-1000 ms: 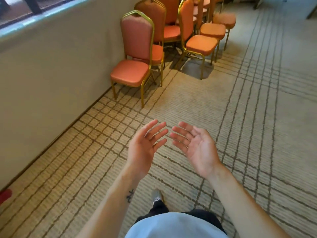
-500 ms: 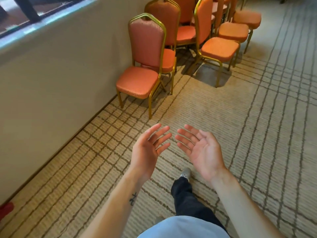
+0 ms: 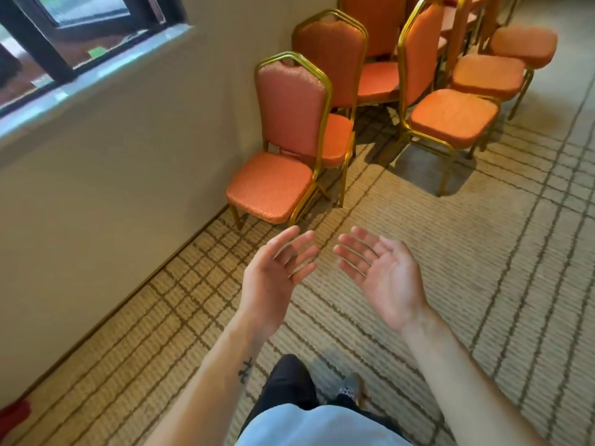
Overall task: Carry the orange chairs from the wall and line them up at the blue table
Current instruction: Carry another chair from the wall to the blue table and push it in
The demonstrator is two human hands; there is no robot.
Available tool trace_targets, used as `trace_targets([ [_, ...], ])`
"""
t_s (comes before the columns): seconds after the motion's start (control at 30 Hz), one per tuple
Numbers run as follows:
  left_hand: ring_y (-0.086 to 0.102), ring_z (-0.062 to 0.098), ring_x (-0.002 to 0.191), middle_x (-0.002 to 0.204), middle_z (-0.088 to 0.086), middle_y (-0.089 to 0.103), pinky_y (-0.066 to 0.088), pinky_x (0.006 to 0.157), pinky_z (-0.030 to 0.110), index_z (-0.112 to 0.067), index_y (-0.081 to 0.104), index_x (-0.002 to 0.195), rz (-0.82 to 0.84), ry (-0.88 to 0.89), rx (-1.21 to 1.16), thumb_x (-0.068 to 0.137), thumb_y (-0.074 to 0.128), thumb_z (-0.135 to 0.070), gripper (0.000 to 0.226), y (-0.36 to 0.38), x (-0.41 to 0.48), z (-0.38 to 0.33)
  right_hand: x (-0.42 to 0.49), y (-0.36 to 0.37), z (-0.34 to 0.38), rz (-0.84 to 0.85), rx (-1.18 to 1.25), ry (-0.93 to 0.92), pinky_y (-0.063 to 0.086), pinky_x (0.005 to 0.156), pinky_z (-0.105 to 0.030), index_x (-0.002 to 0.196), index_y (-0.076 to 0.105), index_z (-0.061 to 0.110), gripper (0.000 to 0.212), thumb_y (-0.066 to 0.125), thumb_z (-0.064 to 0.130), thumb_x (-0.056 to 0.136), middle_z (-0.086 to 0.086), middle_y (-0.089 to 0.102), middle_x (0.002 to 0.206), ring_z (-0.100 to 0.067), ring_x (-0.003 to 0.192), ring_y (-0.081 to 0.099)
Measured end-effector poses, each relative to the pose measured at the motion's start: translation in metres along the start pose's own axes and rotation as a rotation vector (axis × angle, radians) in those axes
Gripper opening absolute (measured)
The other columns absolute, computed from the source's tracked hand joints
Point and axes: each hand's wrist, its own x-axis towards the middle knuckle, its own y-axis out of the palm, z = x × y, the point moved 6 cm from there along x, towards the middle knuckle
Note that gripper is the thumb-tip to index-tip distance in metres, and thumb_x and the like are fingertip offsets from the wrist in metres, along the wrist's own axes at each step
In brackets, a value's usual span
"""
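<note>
Neither hand carries anything. The left hand (image 3: 277,278) and the right hand (image 3: 383,278) are held out in front of the body, palms turned inward and up. Their fingers are straight and loose, and the hands are apart from each other and touch nothing. The nearest chair (image 3: 273,188) stands just ahead of the left fingertips and is not yet reached.

As for progress, the pickup of this chair has not begun. It and the others around it stand clustered by the wall (image 3: 112,172), and none is lifted. The blue table is out of view, so I cannot tell how many chairs, if any, already stand there. What is left, in my judgement, is to grasp a chair, carry it off and set it in line, then do the same for the rest.

The nearest chair sits upright on the carpet (image 3: 418,226), one side close along the wall and its seat facing the person. It has a padded orange seat, a tall padded back and a thin gold metal frame. A second chair (image 3: 331,56) is pushed in close right behind it. A third chair (image 3: 450,120) stands to the right, turned sideways. Beyond it are more orange seats (image 3: 489,75), perhaps stacked, though the frame edge cuts them off. A window (image 3: 80,43) is set in the wall, upper left.
</note>
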Motion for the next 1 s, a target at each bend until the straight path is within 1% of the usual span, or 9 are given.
trace_targets([
  [0.13,0.060,0.038,0.128,0.134,0.018,0.066,0.042,0.113,0.050,-0.005,0.058,0.139,-0.024,-0.023,0.006,0.094,0.051,-0.028,0.051,0.015,0.067,-0.016,0.067,0.000,0.030,-0.025,0.020,0.000,0.045,0.105,-0.047,0.135,0.057,0.005,0.048,0.036,0.034,0.103,-0.020,0.064,0.132,-0.033,0.120,0.064],
  [0.23,0.061,0.035,0.128,0.134,0.016,0.067,0.043,0.111,0.048,-0.006,0.059,0.138,-0.007,-0.049,0.016,0.102,0.045,-0.025,0.043,0.028,0.125,-0.025,0.115,0.007,0.052,-0.051,-0.029,-0.017,0.045,0.107,-0.047,0.134,0.058,0.006,0.047,0.036,0.033,0.103,-0.019,0.066,0.130,-0.033,0.121,0.064],
  [0.43,0.063,0.036,0.125,0.131,0.016,0.069,0.048,0.102,0.045,-0.008,0.060,0.136,0.034,-0.115,-0.027,0.105,0.042,-0.025,0.040,0.069,0.245,-0.049,0.211,0.032,0.112,-0.100,-0.091,-0.066,0.044,0.108,-0.049,0.136,0.056,0.004,0.048,0.036,0.033,0.103,-0.021,0.065,0.131,-0.035,0.123,0.063],
  [0.5,0.063,0.036,0.125,0.130,0.016,0.070,0.048,0.105,0.047,-0.008,0.061,0.134,0.072,-0.114,-0.002,0.103,0.043,-0.026,0.040,0.090,0.280,-0.063,0.241,0.042,0.136,-0.098,-0.086,-0.089,0.045,0.106,-0.048,0.135,0.057,0.004,0.048,0.036,0.033,0.103,-0.021,0.065,0.131,-0.035,0.122,0.063],
  [0.6,0.063,0.037,0.125,0.128,0.016,0.071,0.043,0.110,0.050,-0.006,0.061,0.133,0.101,-0.100,0.036,0.089,0.052,-0.031,0.051,0.118,0.332,-0.089,0.287,0.054,0.167,-0.110,-0.065,-0.120,0.046,0.103,-0.047,0.134,0.058,0.004,0.048,0.036,0.032,0.103,-0.021,0.066,0.131,-0.034,0.122,0.063],
  [0.7,0.064,0.036,0.124,0.128,0.017,0.070,0.045,0.110,0.051,-0.006,0.060,0.134,0.125,-0.068,0.064,0.090,0.050,-0.031,0.052,0.131,0.368,-0.106,0.317,0.060,0.185,-0.114,-0.105,-0.123,0.045,0.104,-0.048,0.136,0.057,0.005,0.047,0.034,0.032,0.104,-0.019,0.067,0.129,-0.034,0.122,0.064],
  [0.8,0.063,0.037,0.124,0.129,0.018,0.069,0.043,0.112,0.053,-0.004,0.059,0.136,0.088,-0.074,0.050,0.095,0.046,-0.029,0.049,0.141,0.412,-0.108,0.357,0.053,0.205,-0.123,-0.120,-0.095,0.046,0.103,-0.048,0.135,0.057,0.005,0.046,0.033,0.031,0.106,-0.018,0.067,0.128,-0.034,0.122,0.064],
  [0.9,0.063,0.037,0.124,0.130,0.018,0.069,0.041,0.114,0.055,-0.004,0.058,0.137,0.016,-0.084,0.028,0.096,0.047,-0.029,0.049,0.154,0.455,-0.099,0.402,0.041,0.231,-0.125,-0.101,-0.068,0.046,0.102,-0.047,0.136,0.057,0.005,0.046,0.032,0.031,0.106,-0.018,0.067,0.128,-0.034,0.122,0.064],
  [1.0,0.065,0.035,0.123,0.129,0.017,0.070,0.042,0.114,0.054,-0.004,0.058,0.138,-0.036,-0.077,0.034,0.095,0.049,-0.028,0.049,0.178,0.495,-0.095,0.451,0.030,0.259,-0.087,-0.101,-0.042,0.046,0.103,-0.047,0.136,0.057,0.004,0.047,0.032,0.031,0.106,-0.019,0.067,0.129,-0.034,0.121,0.064],
])
